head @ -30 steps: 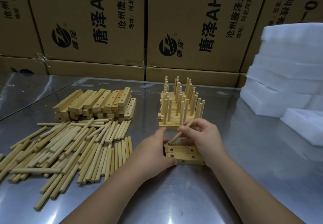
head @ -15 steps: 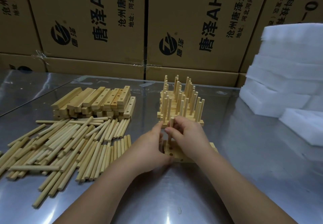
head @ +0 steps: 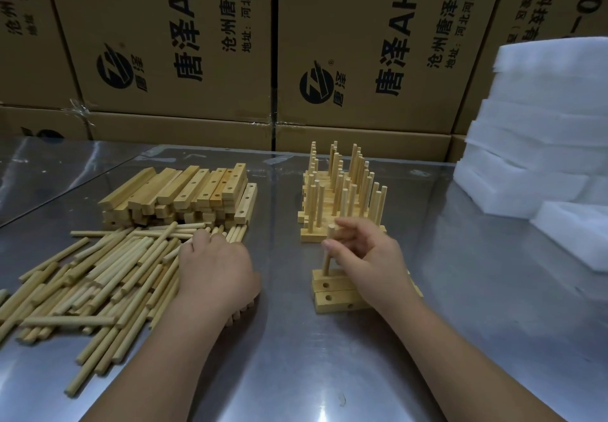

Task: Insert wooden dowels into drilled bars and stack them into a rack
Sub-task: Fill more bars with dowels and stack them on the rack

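Currently, right hand (head: 368, 257) pinches one upright pale wooden dowel (head: 326, 262) in two stacked drilled wooden bars (head: 332, 295); left hand (head: 214, 267) covers loose dowels (head: 98, 273), grip indeterminate.

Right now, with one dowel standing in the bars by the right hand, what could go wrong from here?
1. The dowel leans slightly in the drilled bars; if not fully seated, it may tip once the right hand pinching it lets go.
2. That wrist lies over the bars, so pulling back could shift them.
3. The left hand rests on the loose dowels; grabbing one might roll others away.
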